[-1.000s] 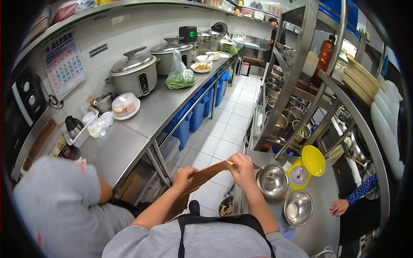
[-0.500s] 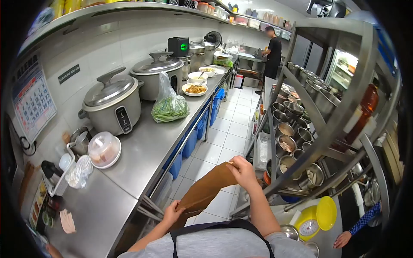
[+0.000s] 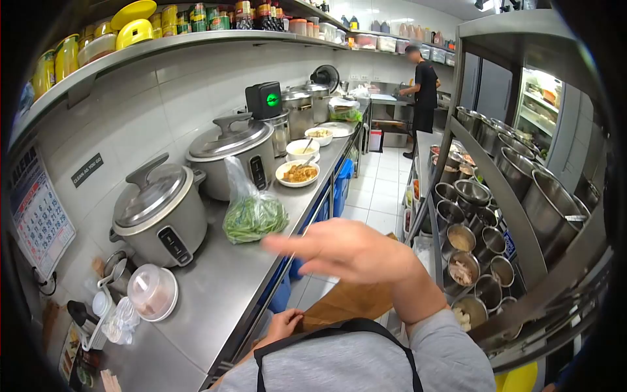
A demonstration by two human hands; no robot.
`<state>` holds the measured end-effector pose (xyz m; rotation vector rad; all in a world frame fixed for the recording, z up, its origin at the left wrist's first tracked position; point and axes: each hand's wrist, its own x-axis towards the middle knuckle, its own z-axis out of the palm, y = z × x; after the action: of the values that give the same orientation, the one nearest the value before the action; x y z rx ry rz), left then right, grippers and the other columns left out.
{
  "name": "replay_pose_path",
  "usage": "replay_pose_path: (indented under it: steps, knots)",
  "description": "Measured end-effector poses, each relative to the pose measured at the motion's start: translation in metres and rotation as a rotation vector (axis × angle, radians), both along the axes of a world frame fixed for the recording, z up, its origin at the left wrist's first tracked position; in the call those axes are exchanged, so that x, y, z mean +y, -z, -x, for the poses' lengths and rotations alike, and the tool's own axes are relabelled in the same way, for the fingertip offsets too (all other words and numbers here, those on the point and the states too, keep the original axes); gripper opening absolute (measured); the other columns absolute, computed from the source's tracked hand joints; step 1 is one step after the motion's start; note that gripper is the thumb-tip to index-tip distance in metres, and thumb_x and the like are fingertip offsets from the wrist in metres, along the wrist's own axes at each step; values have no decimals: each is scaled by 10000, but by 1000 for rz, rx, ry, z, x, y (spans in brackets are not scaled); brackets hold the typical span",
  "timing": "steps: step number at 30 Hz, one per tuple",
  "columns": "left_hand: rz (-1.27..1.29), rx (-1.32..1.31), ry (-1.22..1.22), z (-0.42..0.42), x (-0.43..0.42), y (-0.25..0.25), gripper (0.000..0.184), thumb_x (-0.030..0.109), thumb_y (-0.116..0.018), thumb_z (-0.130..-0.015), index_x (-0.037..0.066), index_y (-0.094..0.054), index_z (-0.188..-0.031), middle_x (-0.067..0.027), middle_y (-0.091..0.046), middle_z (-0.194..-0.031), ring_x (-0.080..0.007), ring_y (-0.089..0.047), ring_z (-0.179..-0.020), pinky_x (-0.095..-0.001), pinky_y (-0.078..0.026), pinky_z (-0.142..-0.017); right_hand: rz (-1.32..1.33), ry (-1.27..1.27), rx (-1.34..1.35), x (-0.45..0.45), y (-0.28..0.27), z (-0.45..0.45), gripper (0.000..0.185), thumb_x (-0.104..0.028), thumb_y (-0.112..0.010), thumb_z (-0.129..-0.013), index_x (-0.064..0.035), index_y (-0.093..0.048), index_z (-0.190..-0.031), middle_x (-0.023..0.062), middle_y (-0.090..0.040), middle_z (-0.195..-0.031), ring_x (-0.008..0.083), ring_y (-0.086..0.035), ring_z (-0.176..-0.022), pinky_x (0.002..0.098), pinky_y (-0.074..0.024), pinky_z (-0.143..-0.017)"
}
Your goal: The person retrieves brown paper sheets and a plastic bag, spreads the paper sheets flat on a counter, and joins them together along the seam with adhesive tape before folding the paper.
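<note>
My left hand (image 3: 285, 324) is low in front of my body, its fingers closed on the edge of a brown sheet (image 3: 346, 304) that looks like creased paper. Part of the sheet is hidden behind my raised right arm. My right hand (image 3: 346, 251), slightly blurred, is up in front of my chest with its fingers stretched out to the left and nothing in it. In view just beyond its fingertips, a clear plastic bag of long green vegetables (image 3: 255, 219) rests on the steel counter (image 3: 225, 287).
Two rice cookers (image 3: 160, 215) and a covered dish (image 3: 153, 292) stand on the left counter. Bowls of food (image 3: 298, 174) line its edge. A steel rack (image 3: 529, 248) with several metal pots is close on my right. Another person (image 3: 424, 88) stands at the far end.
My right hand has let go of the brown sheet and swung up and left, fingers extended. My left hand keeps its hold on the sheet. The view has tilted up.
</note>
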<state>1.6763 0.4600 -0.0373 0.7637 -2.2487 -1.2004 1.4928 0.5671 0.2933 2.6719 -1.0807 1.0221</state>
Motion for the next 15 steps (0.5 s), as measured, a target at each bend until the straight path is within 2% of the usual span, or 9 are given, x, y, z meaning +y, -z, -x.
replay_pose_path:
  steps: [1, 4, 5, 7, 8, 9, 11, 12, 15]
  knots:
    - [7, 11, -2, 16, -5, -3, 189, 112, -595, -820, 49, -620, -996, -111, -657, -828, -176, -644, -756, -281, -485, -667, 13, -62, 80, -5, -13, -3, 598, -68, -615, -766, -119, -402, -1323, 78, -475, -705, 203, -472, -611, 330, -403, -596]
    - [189, 73, 27, 50, -13, -6, 200, 105, -584, -807, 85, -618, -1004, -166, -622, -861, -321, -614, -798, -373, -482, -658, 39, -174, 155, -18, -40, -9, 635, -81, -587, -767, -175, -346, -1347, 80, -441, -682, 226, -464, -582, 346, -396, -560]
    - [190, 63, 33, 57, -22, 1, 200, 105, -584, -807, 85, -618, -1004, -166, -622, -861, -321, -614, -798, -373, -482, -658, 49, -212, 162, -24, -43, -7, 646, -75, -555, -777, -216, -312, -1358, 83, -443, -685, 239, -472, -560, 347, -404, -543]
    - [368, 136, 50, 74, -37, 6, 186, 104, -586, -799, 97, -623, -981, -170, -617, -845, -355, -593, -794, -402, -472, -651, 70, -202, 161, -35, -39, 6, 652, -96, -584, -772, -216, -314, -1353, 80, -447, -696, 256, -482, -542, 364, -418, -550]
    - [413, 163, 72, 82, -46, 8, 167, 104, -590, -793, 87, -617, -957, -167, -613, -857, -359, -583, -791, -404, -464, -634, 45, -175, 154, -41, -33, 15, 663, -113, -598, -768, -215, -307, -1355, 84, -463, -718, 265, -507, -588, 372, -429, -576]
    - [419, 165, 74, 93, -49, -7, 167, 104, -590, -793, 87, -617, -957, -167, -613, -857, -359, -583, -791, -404, -464, -634, 25, -151, 152, -49, -29, 24, 676, -131, -613, -764, -214, -301, -1357, 87, -479, -739, 274, -531, -634, 379, -439, -602]
    - [409, 225, -9, 113, -47, -40, 207, 10, -605, -785, 57, -611, -987, -120, -624, -867, -216, -610, -763, -283, -466, -657, -72, -90, 112, -69, -13, 53, 655, -153, -622, -763, -204, -323, -1343, 97, -504, -780, 280, -546, -698, 379, -447, -636]
    - [344, 217, 8, 123, -52, -53, 162, 10, -614, -776, 48, -611, -933, -107, -599, -783, -204, -588, -696, -277, -452, -609, -170, -35, 80, -81, -6, 73, 635, -176, -631, -762, -193, -346, -1329, 106, -530, -821, 286, -562, -763, 378, -455, -669]
    - [389, 228, -19, 163, -79, -68, 136, 5, -613, -770, 36, -607, -903, -97, -575, -739, -193, -574, -659, -258, -441, -584, -296, 248, 171, -126, 35, 145, 594, -275, -672, -722, -151, -437, -1253, 112, -557, -924, 289, -560, -884, 368, -446, -732]
